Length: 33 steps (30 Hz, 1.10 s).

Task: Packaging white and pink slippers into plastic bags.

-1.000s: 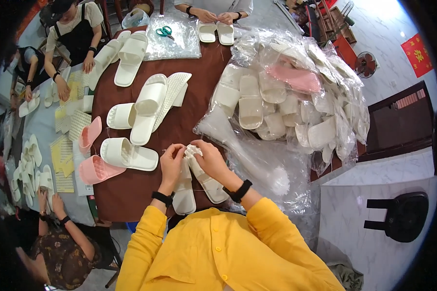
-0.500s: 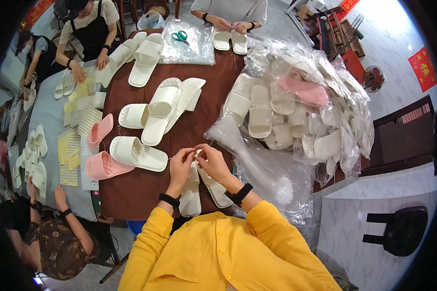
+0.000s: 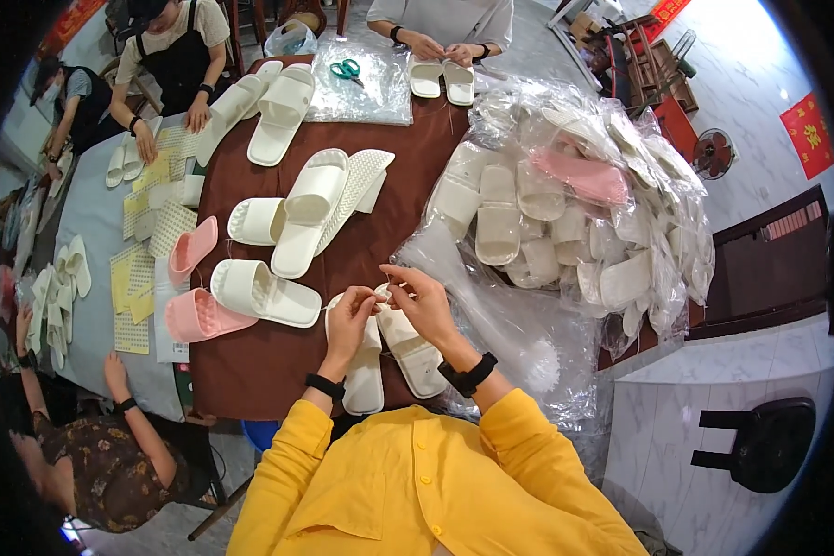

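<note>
A pair of white slippers stands at the table's near edge, the left slipper beside the right slipper. Over their upper ends, my left hand is closed in a pinch with its fingertips between the two straps. My right hand is bent just to the right, its thumb and index finger closed around something too thin to make out, perhaps a thread. Both hands partly cover the straps. Left of them lies a white slipper, next to a pink slipper.
More white slippers lie mid-table on the brown cloth. Bagged slippers form a heap at right. Green scissors rest on plastic bags at the far side. Yellow label sheets are at left. Co-workers sit around the tables.
My right hand has risen slightly and moved apart from my left hand, uncovering more of the right slipper. At lower left, a co-worker's hand has shifted toward the white slippers.
</note>
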Tool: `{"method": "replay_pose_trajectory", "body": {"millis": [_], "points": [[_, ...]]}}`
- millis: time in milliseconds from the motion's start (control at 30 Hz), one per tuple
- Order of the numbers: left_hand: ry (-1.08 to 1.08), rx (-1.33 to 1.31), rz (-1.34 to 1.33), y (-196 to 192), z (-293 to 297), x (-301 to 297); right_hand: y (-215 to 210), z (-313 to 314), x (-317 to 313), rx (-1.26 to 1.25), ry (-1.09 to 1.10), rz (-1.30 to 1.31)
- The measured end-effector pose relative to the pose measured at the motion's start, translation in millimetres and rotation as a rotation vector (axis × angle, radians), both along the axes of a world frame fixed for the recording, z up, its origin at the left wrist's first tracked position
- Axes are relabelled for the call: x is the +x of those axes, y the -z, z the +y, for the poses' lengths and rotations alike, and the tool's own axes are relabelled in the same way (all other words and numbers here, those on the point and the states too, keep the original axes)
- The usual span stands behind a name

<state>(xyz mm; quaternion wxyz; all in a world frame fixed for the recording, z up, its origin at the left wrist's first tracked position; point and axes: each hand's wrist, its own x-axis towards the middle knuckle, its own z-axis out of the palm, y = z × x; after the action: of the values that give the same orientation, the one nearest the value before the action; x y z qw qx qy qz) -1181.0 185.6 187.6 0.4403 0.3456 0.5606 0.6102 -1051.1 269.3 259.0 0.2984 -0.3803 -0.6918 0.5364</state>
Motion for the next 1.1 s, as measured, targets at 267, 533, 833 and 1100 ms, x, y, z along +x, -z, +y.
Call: {"method": "replay_pose_trajectory", "body": {"millis": [267,533,833,1100], "points": [[-0.094,-0.016,0.210,-6.9,-3.8,4.8,4.8,-0.5,4.8,0.064,-0.030,-0.046],[-0.143,-0.008,0.277,-7.9,-5.3,6.4,21.6,-4.8,8.6,-0.143,0.006,-0.032],[-0.093,0.035,0.369,-1.7,-7.1,6.5,25.8,-9.7,6.5,-0.001,-0.013,-0.035],[-0.073,0.034,0.401,-5.1,-7.9,8.2,22.7,-8.8,7.2,0.136,-0.039,-0.090]]}}
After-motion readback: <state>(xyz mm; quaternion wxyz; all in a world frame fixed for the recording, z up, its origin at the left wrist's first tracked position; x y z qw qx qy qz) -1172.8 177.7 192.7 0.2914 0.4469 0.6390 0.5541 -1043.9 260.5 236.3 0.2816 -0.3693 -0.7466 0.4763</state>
